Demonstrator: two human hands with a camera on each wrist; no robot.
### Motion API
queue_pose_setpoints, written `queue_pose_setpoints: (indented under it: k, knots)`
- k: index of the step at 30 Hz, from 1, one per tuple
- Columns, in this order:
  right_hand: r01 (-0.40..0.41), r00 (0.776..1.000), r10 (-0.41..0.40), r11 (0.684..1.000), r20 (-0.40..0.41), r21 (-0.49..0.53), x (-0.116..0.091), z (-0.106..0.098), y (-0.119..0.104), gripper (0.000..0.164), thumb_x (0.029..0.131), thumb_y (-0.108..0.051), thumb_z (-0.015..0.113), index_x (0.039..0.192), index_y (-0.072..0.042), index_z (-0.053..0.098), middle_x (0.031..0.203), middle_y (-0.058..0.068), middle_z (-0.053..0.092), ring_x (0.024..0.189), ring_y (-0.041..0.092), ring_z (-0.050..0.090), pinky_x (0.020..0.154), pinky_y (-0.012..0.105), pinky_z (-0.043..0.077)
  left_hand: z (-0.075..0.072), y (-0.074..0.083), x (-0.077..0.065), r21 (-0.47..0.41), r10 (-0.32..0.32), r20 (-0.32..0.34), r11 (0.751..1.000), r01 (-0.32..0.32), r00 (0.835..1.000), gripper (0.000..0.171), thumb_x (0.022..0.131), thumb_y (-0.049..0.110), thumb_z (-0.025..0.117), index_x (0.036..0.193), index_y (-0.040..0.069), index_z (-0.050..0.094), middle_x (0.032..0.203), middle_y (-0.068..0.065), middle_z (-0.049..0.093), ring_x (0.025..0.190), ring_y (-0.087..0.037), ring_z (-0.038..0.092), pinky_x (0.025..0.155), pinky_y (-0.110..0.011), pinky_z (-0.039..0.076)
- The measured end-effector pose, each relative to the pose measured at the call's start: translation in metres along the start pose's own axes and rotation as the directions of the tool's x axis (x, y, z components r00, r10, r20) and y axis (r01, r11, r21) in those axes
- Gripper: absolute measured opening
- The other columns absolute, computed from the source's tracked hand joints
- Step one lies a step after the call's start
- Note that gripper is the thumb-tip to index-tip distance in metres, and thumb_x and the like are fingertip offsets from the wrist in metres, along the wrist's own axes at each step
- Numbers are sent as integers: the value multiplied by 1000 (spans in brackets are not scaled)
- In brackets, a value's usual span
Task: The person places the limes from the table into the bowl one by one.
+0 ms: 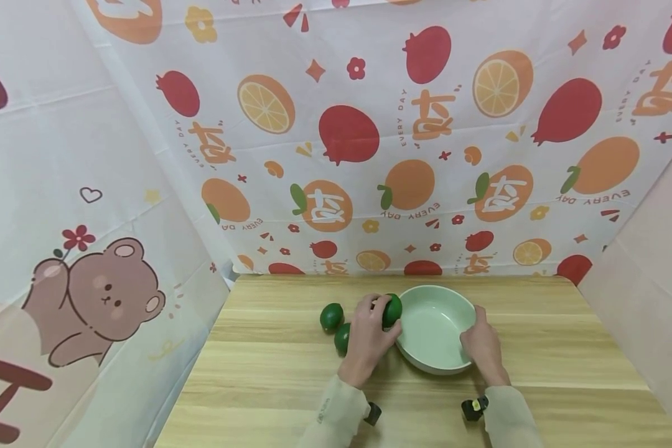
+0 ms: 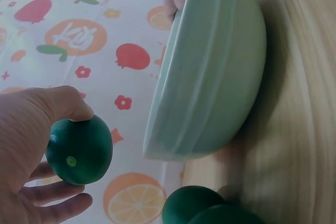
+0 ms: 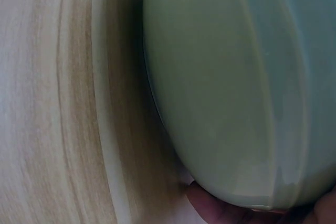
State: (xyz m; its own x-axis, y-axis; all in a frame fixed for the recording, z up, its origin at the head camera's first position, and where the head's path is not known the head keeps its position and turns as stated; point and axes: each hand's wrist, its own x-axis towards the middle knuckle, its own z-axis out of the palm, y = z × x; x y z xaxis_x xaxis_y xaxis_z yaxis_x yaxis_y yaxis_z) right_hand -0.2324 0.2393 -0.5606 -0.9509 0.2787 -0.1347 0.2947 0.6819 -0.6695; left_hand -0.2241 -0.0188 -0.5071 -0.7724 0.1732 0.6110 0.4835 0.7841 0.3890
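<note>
A green lime (image 2: 81,149) is held between the thumb and fingers of my left hand (image 1: 369,334), just left of the bowl's rim. The pale green bowl (image 1: 434,333) has a bare inside in the head view. My right hand (image 1: 483,342) grips its right rim, thumb over the edge and fingers against the outer wall. Two more limes lie on the table left of the bowl: one lime (image 1: 331,317) farther off, and another lime (image 1: 342,339) partly hidden behind my left hand.
The wooden table (image 1: 257,379) meets a printed fruit-pattern cloth (image 1: 347,186) hanging along its back edge. On the left hangs a cloth with a printed bear (image 1: 109,292). A plain pale wall (image 1: 661,274) stands at the right.
</note>
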Motion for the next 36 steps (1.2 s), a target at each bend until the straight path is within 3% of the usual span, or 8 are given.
queue_pose_setpoints:
  k: [13, 27, 36]
  knots:
    - [-10, 1000, 10, 1000, 6, 3, -1, -1, -2, 78, 84, 4, 50, 156, 0, 20, 131, 43, 53, 91, 37, 65, 64, 33, 56, 15, 13, -2, 33, 55, 21, 998, -55, 998, 43, 78, 25, 83, 117, 13, 69, 114, -10, 67, 95, -23, 68, 78, -34, 60]
    - [4, 1000, -4, 1000, -8, -5, -4, -2, -2, 77, 84, 3, 51, 155, 1, 22, 131, 42, 54, 94, 39, 65, 67, 37, 56, 31, 21, -9, 55, 41, 130, 997, -48, 991, 41, 80, 29, 81, 118, 16, 68, 117, -8, 69, 99, -22, 69, 85, -37, 58]
    - [7, 1000, -7, 1000, -7, -7, -4, -2, -3, 75, 85, 3, 51, 154, 1, 22, 131, 42, 54, 94, 39, 65, 67, 37, 56, 38, 23, -13, 91, 70, 113, 993, -80, 991, 39, 78, 30, 82, 113, 17, 69, 111, -5, 69, 92, -20, 68, 83, -36, 57]
